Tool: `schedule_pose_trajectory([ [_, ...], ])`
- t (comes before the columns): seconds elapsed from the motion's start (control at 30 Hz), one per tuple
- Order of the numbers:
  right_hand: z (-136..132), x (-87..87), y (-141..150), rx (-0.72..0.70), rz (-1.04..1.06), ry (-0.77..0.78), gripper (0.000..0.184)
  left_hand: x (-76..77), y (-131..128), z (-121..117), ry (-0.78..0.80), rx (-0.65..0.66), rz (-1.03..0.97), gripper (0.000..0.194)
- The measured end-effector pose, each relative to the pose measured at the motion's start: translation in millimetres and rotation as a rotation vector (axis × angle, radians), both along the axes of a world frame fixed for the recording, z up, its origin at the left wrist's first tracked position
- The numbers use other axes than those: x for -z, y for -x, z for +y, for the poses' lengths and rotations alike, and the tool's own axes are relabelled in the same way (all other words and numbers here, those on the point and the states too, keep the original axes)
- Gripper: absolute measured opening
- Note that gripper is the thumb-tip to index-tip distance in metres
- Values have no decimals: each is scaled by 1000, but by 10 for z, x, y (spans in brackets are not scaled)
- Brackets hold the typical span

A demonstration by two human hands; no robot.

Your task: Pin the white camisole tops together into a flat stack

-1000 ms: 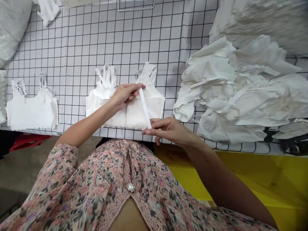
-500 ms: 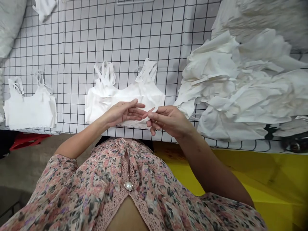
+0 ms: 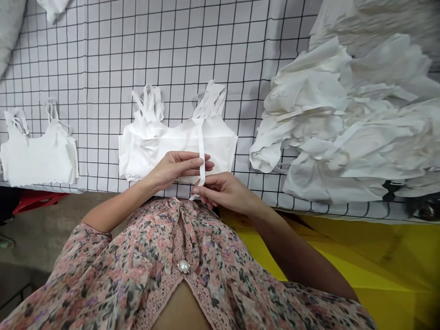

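The left hand (image 3: pixel 177 166) has its thumb and fingers closed on a white strap (image 3: pixel 201 143), with the fingers lying behind it and pointing to the right. The right hand (image 3: pixel 225 190) is just below and to the right of the left hand, and its thumb and fingertips pinch the same strap near the lower end. A short piece of the strap comes out below the right hand. Above the left hand the strap goes up, almost straight, to the right cup of a stack of white tops (image 3: pixel 178 136). This stack lies flat under and behind both hands, at the near edge of the desk (image 3: pixel 110 55), and its other straps stand in two bunches farther away than the hands. Whether the two hands touch each other, I cannot tell.

Well to the left of the left hand lies a second stack of tops (image 3: pixel 39 158), with its straps also on the far side. To the right of the right hand, well apart, there is a big loose pile of white clothes (image 3: pixel 347 142). Below the right hand, lower than the desk, a yellow surface (image 3: pixel 381 261) is seen.
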State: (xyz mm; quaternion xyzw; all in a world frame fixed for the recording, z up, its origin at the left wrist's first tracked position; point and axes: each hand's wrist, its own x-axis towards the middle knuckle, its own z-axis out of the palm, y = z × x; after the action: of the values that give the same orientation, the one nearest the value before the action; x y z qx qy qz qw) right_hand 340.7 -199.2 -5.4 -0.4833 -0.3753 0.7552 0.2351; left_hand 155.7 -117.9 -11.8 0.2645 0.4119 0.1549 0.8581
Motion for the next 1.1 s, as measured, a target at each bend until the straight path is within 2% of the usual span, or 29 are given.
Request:
schedule_pose_trajectory([
  [0.2, -52, 52, 33, -29, -4, 3, 52, -7, -66, 0, -89, -78, 42, 15],
  [0.3, -18, 55, 3, 2, 52, 15, 51, -5, -44, 2, -112, -38, 72, 17],
  [0.37, 50, 46, -57, 83, 97, -5, 48, 0, 6, 7, -97, 29, 90, 21],
  [0.43, 144, 35, -138, 209, 109, -47, 47, 2, 74, 9, -65, 92, 75, 33],
  [0.5, 245, 25, -216, 316, 90, -70, 48, -10, 138, 7, -37, 123, 17, 50],
  [0.57, 331, 17, -267, 372, 76, -62, 51, -40, 181, -1, -26, 131, -28, 58],
  [0.7, 414, 12, -277, 413, 66, -41, 53, -102, 190, -36, -58, 119, -8, 42],
  [0.9, 382, 86, -324, 397, -18, -70, 50, -92, 133, -63, -147, 49, 140, 25],
  [0.93, 369, 100, -352, 390, -105, -113, 49, -91, 127, -56, -181, 38, 163, 24],
  [1.0, 344, 116, -405, 410, -401, -310, 43, -90, 119, -41, -269, 13, 206, 22],
  [1.07, 325, 118, -428, 413, -679, -620, 36, -81, 108, -34, -363, 4, 216, 25],
  [1.1, 319, 119, -422, 373, -737, -773, 37, -71, 100, -36, -403, 6, 200, 27],
])
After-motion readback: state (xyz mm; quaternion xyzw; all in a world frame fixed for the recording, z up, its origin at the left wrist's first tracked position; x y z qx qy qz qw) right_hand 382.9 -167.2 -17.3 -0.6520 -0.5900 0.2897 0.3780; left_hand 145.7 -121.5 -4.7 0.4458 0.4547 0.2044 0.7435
